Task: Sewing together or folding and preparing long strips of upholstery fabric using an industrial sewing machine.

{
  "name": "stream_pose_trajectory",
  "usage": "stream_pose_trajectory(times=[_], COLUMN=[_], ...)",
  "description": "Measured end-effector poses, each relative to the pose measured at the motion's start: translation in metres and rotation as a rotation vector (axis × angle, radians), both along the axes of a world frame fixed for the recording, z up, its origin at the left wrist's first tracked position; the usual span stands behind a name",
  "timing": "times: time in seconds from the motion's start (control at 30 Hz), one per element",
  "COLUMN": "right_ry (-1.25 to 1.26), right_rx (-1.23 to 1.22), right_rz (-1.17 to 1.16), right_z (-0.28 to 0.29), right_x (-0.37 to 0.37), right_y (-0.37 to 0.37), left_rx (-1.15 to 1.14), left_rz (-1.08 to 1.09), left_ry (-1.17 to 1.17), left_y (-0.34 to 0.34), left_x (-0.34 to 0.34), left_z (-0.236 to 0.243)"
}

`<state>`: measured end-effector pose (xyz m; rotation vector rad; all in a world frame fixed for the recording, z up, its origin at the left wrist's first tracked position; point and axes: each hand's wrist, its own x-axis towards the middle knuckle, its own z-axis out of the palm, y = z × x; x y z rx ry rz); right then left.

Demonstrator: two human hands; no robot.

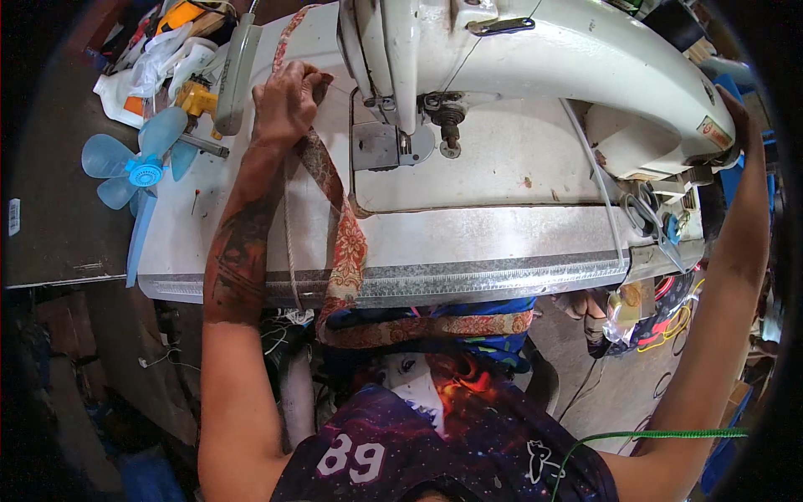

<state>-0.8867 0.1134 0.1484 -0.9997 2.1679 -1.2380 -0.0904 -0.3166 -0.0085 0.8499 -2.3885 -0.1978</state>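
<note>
A white sewing machine (544, 50) stands on a pale table, its needle and presser foot (406, 144) above the metal plate. Left of the needle, my left hand (288, 105) is closed, fingertips pinched on a thin thread that runs toward the needle area. Beneath that hand passes a long red and cream patterned fabric strip (347, 251); it drops over the front edge and lies across my lap. My right hand (741, 121) reaches round the machine's right end, closed at the handwheel; the machine body hides most of its fingers and the wheel.
A blue fan (145, 171) stands at the left, below a cluttered pile of bottles and bags (167, 58). Scissors (652, 222) lie at the table's right end. A measuring tape (401, 283) runs along the front edge. A cord (290, 243) hangs beside my left forearm.
</note>
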Motion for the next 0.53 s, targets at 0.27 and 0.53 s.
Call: stream_pose_trajectory(times=[0.27,0.53], right_ry=[-0.128,0.134], right_rx=[-0.463,-0.223], right_rz=[-0.238,-0.157], right_z=[-0.045,-0.024], right_x=[0.143,0.161], right_y=[0.003,-0.002], left_rx=[0.073,0.280], left_rz=[0.202,-0.076], left_ry=[-0.107,0.140], left_y=[-0.007,-0.016], left_x=[0.011,0.026], left_z=[-0.003,-0.009])
